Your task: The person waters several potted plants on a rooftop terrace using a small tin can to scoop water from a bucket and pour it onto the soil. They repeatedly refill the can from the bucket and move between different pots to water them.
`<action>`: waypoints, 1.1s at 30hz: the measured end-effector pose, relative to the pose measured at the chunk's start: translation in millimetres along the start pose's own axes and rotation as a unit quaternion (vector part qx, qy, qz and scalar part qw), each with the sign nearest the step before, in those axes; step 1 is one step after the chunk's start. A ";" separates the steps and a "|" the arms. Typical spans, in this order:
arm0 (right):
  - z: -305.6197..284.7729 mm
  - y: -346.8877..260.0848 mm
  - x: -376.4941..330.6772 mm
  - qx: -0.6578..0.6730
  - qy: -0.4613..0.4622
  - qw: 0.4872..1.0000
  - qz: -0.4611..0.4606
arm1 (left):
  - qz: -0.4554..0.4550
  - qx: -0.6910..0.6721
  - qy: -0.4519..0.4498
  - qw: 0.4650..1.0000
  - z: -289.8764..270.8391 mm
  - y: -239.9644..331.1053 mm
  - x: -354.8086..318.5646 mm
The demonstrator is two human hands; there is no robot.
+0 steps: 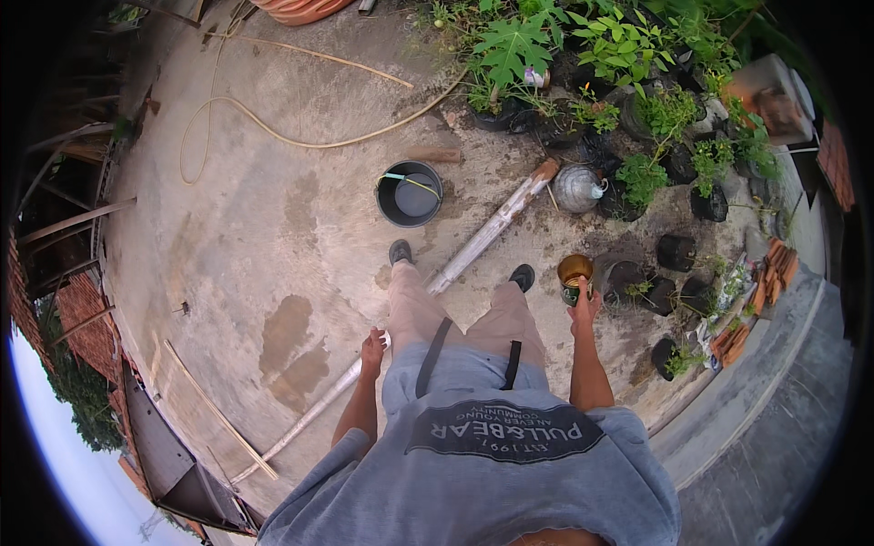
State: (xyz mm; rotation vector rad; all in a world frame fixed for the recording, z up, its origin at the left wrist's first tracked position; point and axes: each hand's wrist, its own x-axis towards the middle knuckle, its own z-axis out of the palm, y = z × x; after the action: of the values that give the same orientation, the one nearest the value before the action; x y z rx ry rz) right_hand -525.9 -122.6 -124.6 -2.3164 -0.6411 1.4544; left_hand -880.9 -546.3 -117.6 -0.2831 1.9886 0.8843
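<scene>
My right hand [584, 309] is raised in front of me and grips a small round can [574, 274] with brownish water inside. The can hangs above the concrete, close to several small black nursery bags with seedlings [675, 252]. My left hand [372, 350] hangs at my side with the fingers loosely curled and holds nothing. It is just above a long pale pole [473, 244] that lies diagonally on the ground between my feet. My shoes [401, 251] stand on the concrete floor [273, 227].
A dark bucket [409, 193] with water stands ahead on the left. A round silver kettle [579, 187] sits by the potted plants [583, 64] at the back right. A yellow hose [273, 127] loops across the floor. Stacked roof tiles [769, 273] lie on the right.
</scene>
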 end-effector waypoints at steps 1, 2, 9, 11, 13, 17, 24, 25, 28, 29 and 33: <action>31.6 -1.5 -6.2 -0.055 -0.009 0.998 -0.022 | 0.053 0.010 0.003 0.999 -5.6 -4.7 27.1; 67.0 5.4 -2.4 -0.109 -0.023 0.992 -0.063 | 0.105 0.015 0.005 0.994 -4.1 4.5 48.5; 382.1 79.6 -3.6 -0.339 -0.151 0.906 -0.204 | 0.154 0.261 -0.009 0.953 3.6 42.0 177.5; 470.8 99.1 0.9 -0.366 -0.204 0.865 -0.278 | 0.155 0.307 0.009 0.939 4.8 42.8 185.7; 543.2 119.2 16.8 -0.386 -0.230 0.816 -0.362 | 0.153 0.342 0.015 0.927 -0.8 57.4 199.2; 656.3 147.3 76.6 -0.471 -0.180 0.728 -0.464 | 0.120 0.360 0.034 0.924 -19.8 77.1 228.9; 716.0 204.6 123.2 -0.497 -0.049 0.697 -0.514 | 0.095 0.382 0.024 0.919 -32.2 84.7 255.9; 715.5 213.4 123.3 -0.489 -0.039 0.705 -0.512 | 0.092 0.379 0.017 0.921 -33.2 83.8 255.9; 719.0 230.5 126.1 -0.431 -0.058 0.747 -0.503 | 0.088 0.373 0.004 0.924 -34.7 82.5 257.5; 721.3 237.5 125.0 -0.450 -0.064 0.742 -0.493 | 0.088 0.376 0.003 0.923 -35.0 82.9 257.6; 726.4 246.7 121.5 -0.418 -0.152 0.782 -0.437 | 0.073 0.370 -0.009 0.926 -34.2 85.7 255.2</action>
State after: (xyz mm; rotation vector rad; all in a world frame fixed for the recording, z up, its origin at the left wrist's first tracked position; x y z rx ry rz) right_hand -1088.7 -237.4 -647.4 -1.6839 -2.4522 1.1348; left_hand -1089.4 -472.1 -274.5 0.3072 2.1898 0.1688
